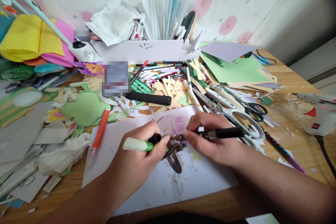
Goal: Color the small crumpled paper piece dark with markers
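My left hand (pixel 143 150) is closed around a green marker (pixel 138 144) with a whitish end, and a black cap-like end (pixel 156 138) pokes out between its fingers. My right hand (pixel 210 136) pinches a dark marker (pixel 223 133) near its tip, which points left toward my left fingertips. Between and below the hands is a dark brown patch (pixel 174 162); whether it is a separate piece or colour on the sheet I cannot tell. White paper (pixel 147 196) with pink, yellow and grey smears lies beneath both hands. Part of the brown patch is hidden by my left fingers.
An orange-red marker (pixel 101 129) lies at the paper's left edge. Beyond are scissors (pixel 245 122), a black bar-shaped object (pixel 149 98) and many pens and paper strips. A white box (pixel 157 50) holds clear sticks. Scraps (pixel 60 154) cover the left; a glue gun (pixel 321 115) is far right.
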